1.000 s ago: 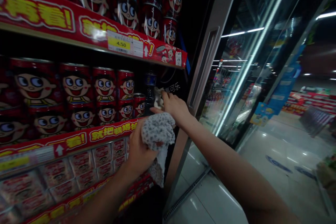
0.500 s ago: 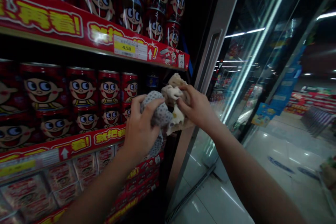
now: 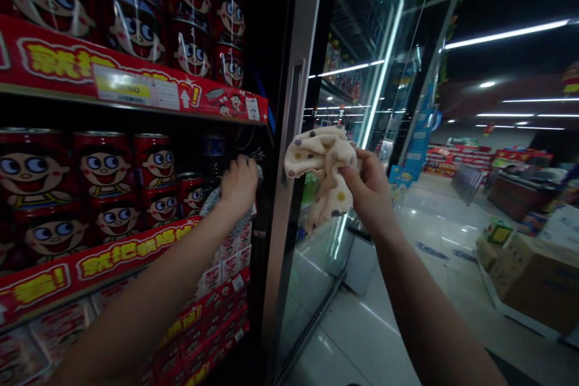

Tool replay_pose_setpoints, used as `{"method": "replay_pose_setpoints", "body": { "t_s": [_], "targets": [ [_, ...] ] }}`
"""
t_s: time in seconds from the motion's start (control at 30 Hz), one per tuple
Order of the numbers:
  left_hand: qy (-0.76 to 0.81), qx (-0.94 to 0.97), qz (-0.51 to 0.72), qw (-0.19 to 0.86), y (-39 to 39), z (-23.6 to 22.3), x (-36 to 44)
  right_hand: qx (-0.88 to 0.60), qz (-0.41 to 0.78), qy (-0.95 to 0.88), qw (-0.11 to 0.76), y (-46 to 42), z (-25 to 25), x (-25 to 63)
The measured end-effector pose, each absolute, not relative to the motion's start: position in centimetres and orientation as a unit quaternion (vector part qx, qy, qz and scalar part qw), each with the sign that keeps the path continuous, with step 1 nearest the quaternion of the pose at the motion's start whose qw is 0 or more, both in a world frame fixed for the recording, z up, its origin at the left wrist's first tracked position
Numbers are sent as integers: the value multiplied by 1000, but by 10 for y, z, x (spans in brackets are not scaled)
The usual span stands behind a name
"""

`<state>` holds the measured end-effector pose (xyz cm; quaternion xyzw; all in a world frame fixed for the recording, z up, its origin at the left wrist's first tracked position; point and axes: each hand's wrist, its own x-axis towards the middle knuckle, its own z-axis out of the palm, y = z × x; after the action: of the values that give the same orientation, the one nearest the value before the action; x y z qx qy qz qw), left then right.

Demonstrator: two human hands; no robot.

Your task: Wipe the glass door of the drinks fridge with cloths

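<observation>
My right hand (image 3: 371,190) pinches a crumpled cream cloth with coloured dots (image 3: 332,166), held up in front of the glass door (image 3: 316,289) and its metal frame. Further left, my left hand (image 3: 240,184) is closed on a grey patterned cloth (image 3: 237,223), mostly hidden behind the hand and wrist. That hand is inside the fridge opening, close to the dark inner side wall and the right end of the shelf. A dark bottle with a blue label (image 3: 213,148) stands just behind it.
Red cans with cartoon faces (image 3: 102,163) fill the shelves on the left, edged by red label strips (image 3: 140,247). The door's upright frame (image 3: 289,120) stands between the shelves and the aisle. Cardboard boxes (image 3: 534,277) sit on a low platform at right, on the tiled floor.
My hands have moved apart. The left one has gone toward the fridge's inner side with the grey cloth, the right one to the glass with the dotted cloth. The view has turned right.
</observation>
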<state>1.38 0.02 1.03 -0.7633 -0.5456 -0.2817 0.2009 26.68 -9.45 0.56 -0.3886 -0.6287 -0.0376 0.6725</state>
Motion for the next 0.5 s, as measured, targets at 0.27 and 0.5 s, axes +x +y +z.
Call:
{"method": "replay_pose_setpoints", "body": {
  "t_s": [0.27,0.5],
  "targets": [
    [-576,-751,-263,190,16,14,19,-428,-209,-547,689,-65,-11,272],
    [-585,-791,-159,77,33,21,7,-405,-195,-649,613,-35,-22,258]
  ]
}}
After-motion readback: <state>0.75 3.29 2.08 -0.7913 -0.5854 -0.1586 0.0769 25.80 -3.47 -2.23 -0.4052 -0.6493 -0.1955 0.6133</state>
